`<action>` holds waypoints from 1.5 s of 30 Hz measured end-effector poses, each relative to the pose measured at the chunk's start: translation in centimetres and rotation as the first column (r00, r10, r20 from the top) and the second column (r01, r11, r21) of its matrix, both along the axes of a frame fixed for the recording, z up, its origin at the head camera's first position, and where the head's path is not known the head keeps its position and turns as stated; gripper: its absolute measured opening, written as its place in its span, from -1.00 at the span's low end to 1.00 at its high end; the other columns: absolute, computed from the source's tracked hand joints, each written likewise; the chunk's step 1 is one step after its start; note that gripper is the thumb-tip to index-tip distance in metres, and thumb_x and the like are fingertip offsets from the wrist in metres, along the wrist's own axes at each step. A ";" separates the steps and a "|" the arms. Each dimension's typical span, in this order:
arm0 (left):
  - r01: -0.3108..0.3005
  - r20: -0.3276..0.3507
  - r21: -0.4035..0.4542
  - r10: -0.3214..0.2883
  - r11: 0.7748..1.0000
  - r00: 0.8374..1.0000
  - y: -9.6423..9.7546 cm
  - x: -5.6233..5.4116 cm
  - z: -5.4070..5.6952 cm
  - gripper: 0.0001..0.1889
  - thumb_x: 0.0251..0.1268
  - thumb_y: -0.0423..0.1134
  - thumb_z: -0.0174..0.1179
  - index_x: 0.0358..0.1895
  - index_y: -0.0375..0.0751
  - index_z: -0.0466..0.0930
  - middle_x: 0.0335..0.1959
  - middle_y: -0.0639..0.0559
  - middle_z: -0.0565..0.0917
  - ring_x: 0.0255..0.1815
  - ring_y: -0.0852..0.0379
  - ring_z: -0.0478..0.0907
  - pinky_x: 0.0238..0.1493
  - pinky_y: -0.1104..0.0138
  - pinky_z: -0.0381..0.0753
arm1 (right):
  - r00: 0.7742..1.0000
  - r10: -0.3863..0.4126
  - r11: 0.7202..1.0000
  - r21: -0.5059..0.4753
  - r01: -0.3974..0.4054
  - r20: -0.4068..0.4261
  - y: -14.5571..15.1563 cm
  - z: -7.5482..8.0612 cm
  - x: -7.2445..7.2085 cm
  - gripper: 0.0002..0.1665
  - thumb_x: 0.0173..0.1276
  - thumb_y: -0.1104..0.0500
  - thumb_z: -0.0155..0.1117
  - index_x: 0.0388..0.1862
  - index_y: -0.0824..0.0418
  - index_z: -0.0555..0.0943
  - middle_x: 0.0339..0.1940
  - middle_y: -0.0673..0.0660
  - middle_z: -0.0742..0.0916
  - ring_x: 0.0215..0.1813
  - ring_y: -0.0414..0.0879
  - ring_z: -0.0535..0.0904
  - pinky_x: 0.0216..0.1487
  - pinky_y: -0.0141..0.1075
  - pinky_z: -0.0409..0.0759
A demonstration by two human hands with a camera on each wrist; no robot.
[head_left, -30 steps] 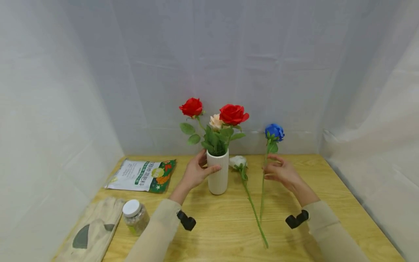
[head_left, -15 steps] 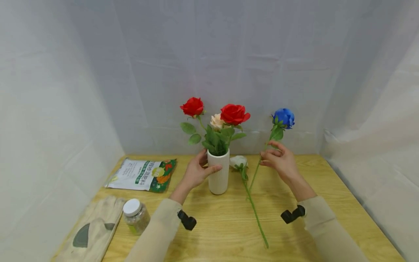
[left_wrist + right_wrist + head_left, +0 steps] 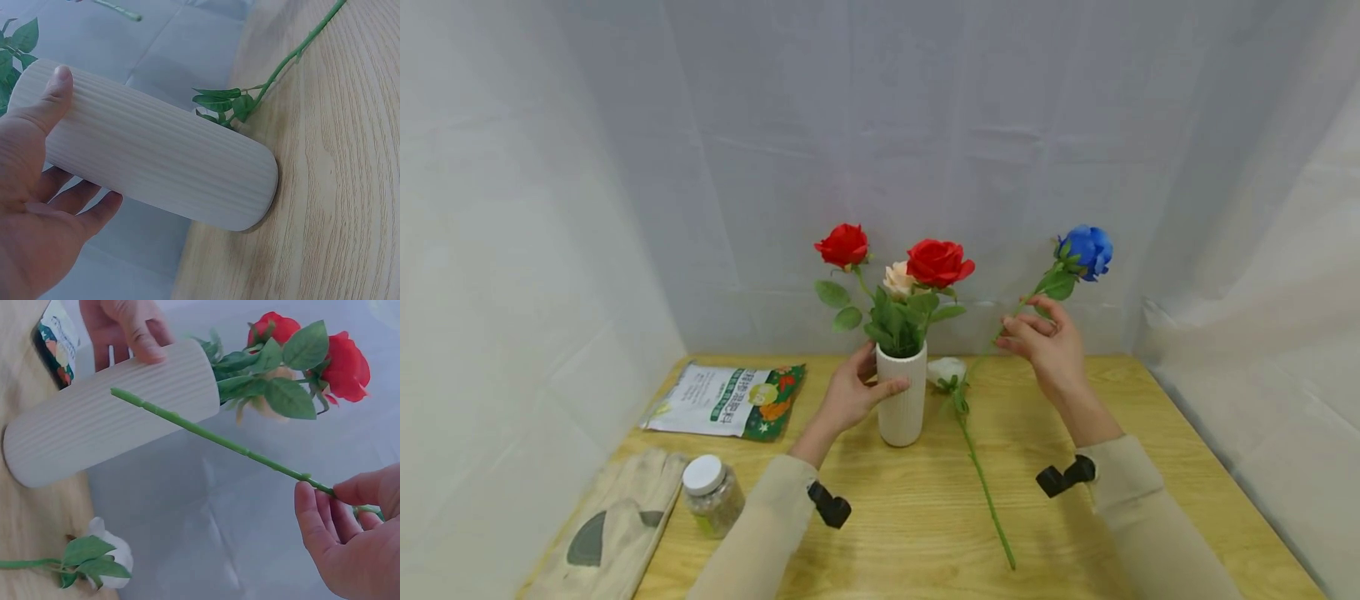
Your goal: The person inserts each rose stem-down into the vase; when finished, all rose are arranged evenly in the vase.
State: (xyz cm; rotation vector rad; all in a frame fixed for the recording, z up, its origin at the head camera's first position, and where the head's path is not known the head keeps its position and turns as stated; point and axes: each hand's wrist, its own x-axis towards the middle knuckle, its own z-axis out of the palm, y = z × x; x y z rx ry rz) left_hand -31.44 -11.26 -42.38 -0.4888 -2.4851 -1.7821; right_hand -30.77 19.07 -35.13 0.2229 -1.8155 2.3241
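Observation:
My left hand point(image 3: 850, 397) grips a white ribbed vase point(image 3: 901, 404) near its top, thumb across the front and fingers behind. Two red roses point(image 3: 940, 263) and a peach rose point(image 3: 897, 280) stand in the vase. To the right, my right hand point(image 3: 1051, 346) pinches the green stem of a blue rose point(image 3: 1086, 252) between thumb and fingertips. That rose is held up and tilted, bloom to the upper right. In the right wrist view the bare lower stem point(image 3: 206, 433) slants across in front of the vase. A white rose point(image 3: 947, 372) lies on the table beside the vase.
At the left lie a printed fertilizer-like bag point(image 3: 726, 401), a clear jar with a white lid point(image 3: 703, 476) and a pair of pale gloves point(image 3: 617, 525). Pale sheeting point(image 3: 760, 167) rises behind the wooden table point(image 3: 895, 517) and along both sides.
My right hand has raised the blue rose, its bloom swinging up and to the right and its stem leaning over toward the vase. The left hand has stayed on the vase.

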 end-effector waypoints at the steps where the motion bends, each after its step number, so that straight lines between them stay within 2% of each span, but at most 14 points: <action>1: 0.001 0.000 0.002 -0.001 1.000 1.000 0.0 0.0 0.0 -0.04 0.33 -0.06 0.50 0.70 -0.09 0.15 0.52 -0.23 0.50 0.48 -0.23 0.52 0.37 -0.05 0.64 | 1.000 -0.008 1.000 -0.011 0.008 -0.007 -0.1 0.1 0.0 -0.56 0.51 0.38 0.32 0.24 0.10 0.45 -0.28 -0.01 0.83 -0.24 -0.15 0.81 -0.08 -0.25 0.84; 5: 0.009 0.001 0.015 -0.009 1.000 1.000 0.0 -0.1 -0.1 -0.06 0.34 -0.09 0.49 0.69 -0.08 0.16 0.52 -0.23 0.50 0.48 -0.22 0.52 0.37 -0.05 0.64 | 0.999 -0.032 0.998 -0.049 0.030 -0.038 -0.4 0.8 -0.1 -0.59 0.51 0.41 0.29 0.20 0.08 0.46 -0.32 -0.01 0.81 -0.20 -0.17 0.80 -0.09 -0.25 0.84; 15: 0.001 0.005 0.016 -0.001 1.000 1.000 0.0 -0.1 -0.2 -0.03 0.33 -0.09 0.50 0.71 -0.08 0.12 0.52 -0.23 0.49 0.49 -0.24 0.51 0.37 -0.09 0.63 | 0.992 -0.110 0.978 -0.183 0.097 -0.063 -1.2 2.3 -0.2 -0.58 0.48 0.45 0.30 0.19 0.15 0.45 -0.37 0.04 0.80 -0.29 -0.10 0.82 -0.10 -0.23 0.85; 22: 0.005 0.006 0.016 -0.005 1.000 1.000 -0.1 0.1 -0.1 -0.01 0.34 -0.09 0.50 0.71 -0.13 0.09 0.53 -0.24 0.47 0.50 -0.24 0.50 0.38 -0.08 0.62 | 0.986 -0.146 0.962 -0.245 0.121 -0.086 -2.0 3.3 -0.2 -0.56 0.46 0.47 0.30 0.22 0.19 0.45 -0.36 0.07 0.79 -0.20 -0.06 0.77 -0.06 -0.20 0.84; 27: 0.026 -0.009 0.022 -0.026 0.999 1.000 -0.1 0.1 0.0 -0.02 0.37 -0.12 0.48 0.72 -0.18 0.07 0.54 -0.27 0.46 0.50 -0.25 0.49 0.40 -0.08 0.61 | 0.979 -0.164 0.964 -0.228 0.134 -0.121 -2.9 3.5 -0.2 -0.59 0.48 0.46 0.29 0.20 0.17 0.48 -0.35 0.09 0.79 -0.18 -0.03 0.77 -0.06 -0.19 0.84; 33: 0.024 -0.011 0.021 -0.024 0.999 1.000 -0.1 0.1 -0.1 -0.03 0.35 -0.09 0.49 0.71 -0.14 0.11 0.53 -0.23 0.48 0.49 -0.22 0.50 0.38 -0.05 0.64 | 0.975 -0.160 0.976 -0.175 0.132 -0.157 -4.2 3.3 -0.4 -0.59 0.48 0.45 0.29 0.19 0.15 0.49 -0.35 0.06 0.78 -0.11 0.00 0.77 -0.04 -0.17 0.84; 45: 0.035 -0.016 0.036 -0.034 0.999 0.999 -0.1 -0.1 -0.3 -0.03 0.36 -0.08 0.48 0.71 -0.15 0.10 0.54 -0.24 0.47 0.50 -0.23 0.50 0.36 -0.05 0.65 | 0.970 -0.145 0.989 -0.052 0.137 -0.194 -6.3 2.3 -0.7 -0.57 0.46 0.48 0.30 0.15 0.10 0.49 -0.32 -0.01 0.82 -0.20 -0.13 0.79 -0.08 -0.18 0.85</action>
